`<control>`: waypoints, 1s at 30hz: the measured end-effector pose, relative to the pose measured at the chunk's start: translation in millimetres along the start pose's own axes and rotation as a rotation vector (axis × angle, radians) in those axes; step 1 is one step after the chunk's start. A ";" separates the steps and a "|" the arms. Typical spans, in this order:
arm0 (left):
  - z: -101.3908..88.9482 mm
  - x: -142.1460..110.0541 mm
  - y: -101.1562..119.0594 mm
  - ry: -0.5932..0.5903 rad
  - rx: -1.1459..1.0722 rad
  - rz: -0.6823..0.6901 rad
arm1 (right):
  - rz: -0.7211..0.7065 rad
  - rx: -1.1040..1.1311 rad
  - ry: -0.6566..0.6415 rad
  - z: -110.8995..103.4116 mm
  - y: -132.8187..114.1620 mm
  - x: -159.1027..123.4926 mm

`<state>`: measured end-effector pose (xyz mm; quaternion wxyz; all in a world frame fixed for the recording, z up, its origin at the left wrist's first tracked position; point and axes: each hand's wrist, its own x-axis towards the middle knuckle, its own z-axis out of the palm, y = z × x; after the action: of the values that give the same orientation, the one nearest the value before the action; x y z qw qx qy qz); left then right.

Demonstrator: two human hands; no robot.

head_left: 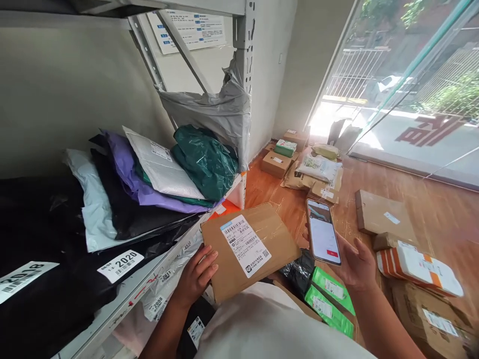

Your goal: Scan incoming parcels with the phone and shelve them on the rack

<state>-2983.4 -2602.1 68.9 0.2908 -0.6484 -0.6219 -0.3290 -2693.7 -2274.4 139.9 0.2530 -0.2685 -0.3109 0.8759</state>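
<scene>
Cardboard parcel is by the shirt, I see through the head camera. My left hand curls its fingers over the edge; my right hand grips the phone. I should hold the label flat. Small words blur; nearby tags say 2020 and 2018

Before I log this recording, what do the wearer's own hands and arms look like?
The left hand and right hand are both bare: no gloves, watch or bracelet can be seen. No sleeves cover the visible forearms. A plain whitish top shows between them.
</scene>
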 end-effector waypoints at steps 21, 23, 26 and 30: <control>60.2 104.3 -81.5 0.020 0.143 0.227 | 0.522 -0.184 -0.931 153.0 -56.3 8.1; 59.6 101.0 -85.2 0.017 0.156 0.229 | 0.520 -0.199 -0.958 156.2 -58.3 6.1; 58.6 95.9 -87.5 0.033 0.154 0.228 | 0.504 -0.210 -0.999 159.5 -58.7 3.9; 59.0 90.7 -87.6 0.033 0.154 0.197 | 0.473 -0.231 -1.026 161.7 -57.9 1.3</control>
<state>-3066.1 -2495.0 101.3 0.3809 -0.6767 -0.5737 -0.2608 -2780.1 -2300.4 286.0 -0.1636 0.1026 -0.4189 0.8872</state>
